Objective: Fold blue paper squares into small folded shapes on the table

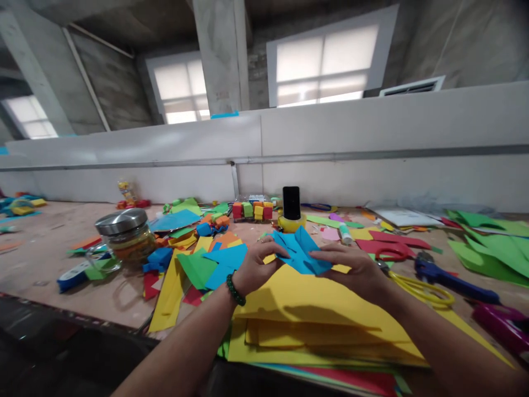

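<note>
A piece of folded blue paper (301,251) is held up between both hands, above a stack of yellow paper sheets (306,300). My left hand (258,264), with a dark green bead bracelet at the wrist, pinches the paper's left edge between thumb and fingers. On the other side, my right hand (351,267) grips the right edge with its thumb below and fingers on top. Creases and raised flaps show on the blue paper. Behind it a black phone (291,202) stands upright in a yellow tape roll (291,222).
A glass jar (130,237) with a metal lid stands left, near a blue stapler-like object (74,277). Colored paper scraps surround the stack. At right lie yellow-handled scissors (425,289), a blue-handled tool (454,281) and a magenta tool (502,325). Small paper cubes (253,211) line the back.
</note>
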### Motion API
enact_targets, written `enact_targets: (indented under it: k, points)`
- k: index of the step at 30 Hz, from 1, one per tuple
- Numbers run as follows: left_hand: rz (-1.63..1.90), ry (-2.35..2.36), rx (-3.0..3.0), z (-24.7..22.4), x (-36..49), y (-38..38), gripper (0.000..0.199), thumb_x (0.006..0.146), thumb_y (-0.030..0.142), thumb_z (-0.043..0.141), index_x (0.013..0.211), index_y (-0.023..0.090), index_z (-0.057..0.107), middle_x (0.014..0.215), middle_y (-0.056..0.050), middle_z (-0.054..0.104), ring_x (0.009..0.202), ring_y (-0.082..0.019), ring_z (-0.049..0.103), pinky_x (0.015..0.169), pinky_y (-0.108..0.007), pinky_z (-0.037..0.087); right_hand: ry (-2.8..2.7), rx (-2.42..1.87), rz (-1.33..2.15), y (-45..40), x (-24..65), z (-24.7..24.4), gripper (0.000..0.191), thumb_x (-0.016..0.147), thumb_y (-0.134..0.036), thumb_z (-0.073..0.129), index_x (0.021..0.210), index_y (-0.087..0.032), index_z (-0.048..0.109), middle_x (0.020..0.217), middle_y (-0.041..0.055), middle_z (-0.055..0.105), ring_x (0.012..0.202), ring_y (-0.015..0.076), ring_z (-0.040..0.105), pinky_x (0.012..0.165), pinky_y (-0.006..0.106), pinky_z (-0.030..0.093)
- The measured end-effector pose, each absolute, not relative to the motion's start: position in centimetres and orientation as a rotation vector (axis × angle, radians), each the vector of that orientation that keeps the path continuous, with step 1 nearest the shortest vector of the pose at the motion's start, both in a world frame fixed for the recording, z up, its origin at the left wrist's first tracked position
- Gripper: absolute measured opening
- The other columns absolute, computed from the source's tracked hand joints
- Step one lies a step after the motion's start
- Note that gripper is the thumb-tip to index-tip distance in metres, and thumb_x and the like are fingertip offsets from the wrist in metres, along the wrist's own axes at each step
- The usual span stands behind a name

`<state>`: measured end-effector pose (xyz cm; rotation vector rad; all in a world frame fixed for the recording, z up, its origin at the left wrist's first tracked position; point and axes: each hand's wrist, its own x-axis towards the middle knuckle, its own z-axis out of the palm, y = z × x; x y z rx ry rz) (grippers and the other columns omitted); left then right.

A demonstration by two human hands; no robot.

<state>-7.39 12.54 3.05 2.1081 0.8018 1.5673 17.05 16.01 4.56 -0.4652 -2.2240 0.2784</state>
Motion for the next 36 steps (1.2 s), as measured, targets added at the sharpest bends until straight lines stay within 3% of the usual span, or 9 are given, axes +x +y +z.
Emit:
enact_targets:
  k: [2,5,10,14,19,25,29,32,36]
  points:
    - [1.491,0.763,1.989,2.9,-7.3,12.6,0.02,0.083,0.033,0.068,0.078,0.014,0.066,0.076,-0.005,0.061,0.074,-0.014,0.057,0.068,-0.025,0.046,-2.258,-0.452,0.321,15.9,17.0,4.7,0.021,0.084,-0.032,0.067,0.103,-0.028,0.076,0.1,0.006,0.075,0.089,0.019,0.071,0.077,0.029,0.058]
    - [1.396,0.732,1.817,2.6,-7.1,12.7,0.03,0.077,0.042,0.073,0.079,0.013,0.063,0.076,-0.004,0.06,0.073,-0.013,0.057,0.066,-0.024,0.047,-2.231,-0.509,0.308,15.9,17.0,4.8,0.018,0.086,-0.036,0.064,0.092,-0.026,0.078,0.084,0.0049,0.074,0.074,0.0172,0.069,0.065,0.027,0.056]
    - [1.157,0.719,1.76,2.5,-6.7,12.4,0.053,0.076,0.031,0.076,0.124,0.019,0.055,0.086,-0.003,0.063,0.084,-0.015,0.063,0.079,-0.028,0.052,-2.254,-0.5,0.021,15.6,17.4,5.0,0.018,0.091,-0.028,0.059,0.093,-0.022,0.076,0.073,0.0041,0.07,0.063,0.0143,0.063,0.057,0.025,0.048]
    - [1.192,0.78,1.806,2.6,-6.6,11.9,0.051,0.078,0.025,0.073,0.125,0.02,0.053,0.084,-0.002,0.063,0.078,-0.013,0.064,0.076,-0.027,0.054,-2.347,-0.389,-0.324,14.6,17.2,5.5,0.025,0.094,-0.019,0.049,0.096,-0.02,0.074,0.067,0.0039,0.065,0.054,0.012,0.056,0.051,0.024,0.039]
    - [1.087,0.994,2.183,2.6,-7.2,11.5,0.063,0.078,0.017,0.069,0.137,0.025,0.047,0.099,-0.006,0.068,0.086,-0.017,0.066,0.072,-0.026,0.055,-2.389,-0.392,-0.482,14.0,17.1,5.8,0.03,0.094,-0.014,0.043,0.093,-0.02,0.072,0.07,0.0048,0.065,0.056,0.0118,0.054,0.052,0.024,0.037]
    - [1.112,0.919,2.239,2.6,-7.5,12.2,0.026,0.084,0.02,0.062,0.107,0.019,0.073,0.098,-0.009,0.073,0.086,-0.018,0.067,0.069,-0.024,0.053,-2.423,-0.352,-0.347,14.3,17.5,5.6,0.025,0.095,-0.02,0.047,0.1,-0.02,0.071,0.071,0.0043,0.065,0.061,0.0126,0.059,0.055,0.024,0.041]
    - [1.169,0.835,2.088,2.6,-7.3,12.5,0.025,0.083,0.031,0.067,0.102,0.017,0.075,0.091,-0.009,0.074,0.08,-0.017,0.065,0.07,-0.026,0.053,-2.335,-0.367,-0.239,14.3,17.3,5.4,0.024,0.091,-0.02,0.053,0.103,-0.022,0.073,0.071,0.0046,0.07,0.059,0.013,0.063,0.054,0.023,0.045]
    - [1.22,0.847,2.096,2.7,-7.2,12.4,0.023,0.082,0.036,0.069,0.095,0.019,0.077,0.087,-0.009,0.074,0.079,-0.018,0.065,0.078,-0.032,0.052,-2.29,-0.468,0.064,14.6,17.2,5.0,0.024,0.086,-0.022,0.061,0.106,-0.023,0.073,0.078,0.0042,0.075,0.062,0.014,0.067,0.056,0.023,0.051]
    - [1.333,0.841,2.067,3.0,-7.0,12.3,0.029,0.08,0.046,0.07,0.085,0.019,0.079,0.081,-0.009,0.073,0.082,-0.021,0.064,0.087,-0.039,0.049,-2.188,-0.594,0.447,15.3,17.0,4.9,0.014,0.083,-0.031,0.066,0.087,-0.024,0.078,0.076,0.0039,0.076,0.066,0.0165,0.069,0.058,0.025,0.056]
